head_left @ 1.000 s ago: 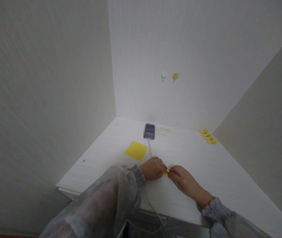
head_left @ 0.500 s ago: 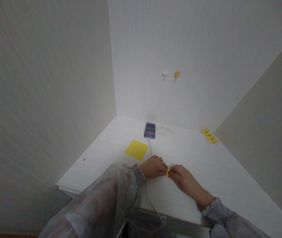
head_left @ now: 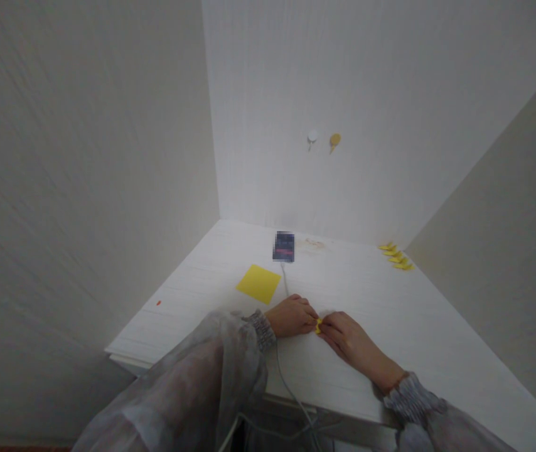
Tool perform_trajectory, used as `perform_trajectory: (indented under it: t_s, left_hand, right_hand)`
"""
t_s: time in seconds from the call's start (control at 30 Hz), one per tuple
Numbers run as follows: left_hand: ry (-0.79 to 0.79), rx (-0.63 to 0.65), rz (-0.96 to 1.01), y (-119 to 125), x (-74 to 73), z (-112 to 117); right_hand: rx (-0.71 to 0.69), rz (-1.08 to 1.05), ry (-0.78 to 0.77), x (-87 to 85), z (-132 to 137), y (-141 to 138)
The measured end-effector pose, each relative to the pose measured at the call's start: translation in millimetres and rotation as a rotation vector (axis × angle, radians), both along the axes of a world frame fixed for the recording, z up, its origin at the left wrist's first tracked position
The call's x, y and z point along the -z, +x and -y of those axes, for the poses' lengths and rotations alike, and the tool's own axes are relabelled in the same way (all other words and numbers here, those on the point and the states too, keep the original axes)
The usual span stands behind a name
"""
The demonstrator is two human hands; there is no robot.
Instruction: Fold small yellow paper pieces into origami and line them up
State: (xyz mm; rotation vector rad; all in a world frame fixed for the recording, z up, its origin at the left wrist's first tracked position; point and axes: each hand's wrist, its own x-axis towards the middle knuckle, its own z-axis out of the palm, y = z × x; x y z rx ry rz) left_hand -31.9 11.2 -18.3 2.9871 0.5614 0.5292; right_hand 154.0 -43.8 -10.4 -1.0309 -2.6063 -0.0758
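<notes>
My left hand (head_left: pixel 291 317) and my right hand (head_left: pixel 349 338) meet on the white table (head_left: pixel 390 320), fingertips pinched together on a small folded yellow paper piece (head_left: pixel 317 325). Only a sliver of the paper shows between the fingers. Both wrists rest on the tabletop, in sheer grey sleeves with gathered cuffs. A flat yellow paper square (head_left: pixel 258 283) lies just beyond my left hand.
A phone (head_left: pixel 284 246) stands at the back of the table, its white cable (head_left: pixel 291 389) running under my hands and off the front edge. Several folded yellow pieces (head_left: pixel 395 256) lie in a row at the far right corner. Two hooks (head_left: pixel 323 140) are on the wall.
The hands have stayed in place, fingers working the yellow piece, which shows less than before. The view shifted slightly.
</notes>
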Motion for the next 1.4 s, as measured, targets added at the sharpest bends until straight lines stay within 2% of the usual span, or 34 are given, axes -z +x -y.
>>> perform_trajectory:
  t_s: [0.6,0.9,1.03,1.23,1.4]
  left_hand:
    - [-0.061,0.015,0.042,-0.6,-1.5,0.2]
    - [-0.183,0.051,0.133,-0.9,-0.9,-2.3]
    - [-0.241,0.07,0.16,-0.9,-0.3,-3.8]
    - [-0.231,0.086,0.147,-0.7,0.8,-6.4]
    - [-0.212,0.099,0.126,-1.1,1.3,-8.2]
  right_hand:
    - [-0.028,-0.1,-0.009,4.6,0.3,-0.2]
    - [0.034,-0.164,-0.108,5.3,-3.6,-8.1]
    - [0.087,-0.154,-0.106,9.5,-5.7,-9.7]
    - [0.165,-0.143,-0.118,15.4,-6.6,-10.5]
    - [0.154,-0.204,-0.175,13.7,-8.5,-9.7]
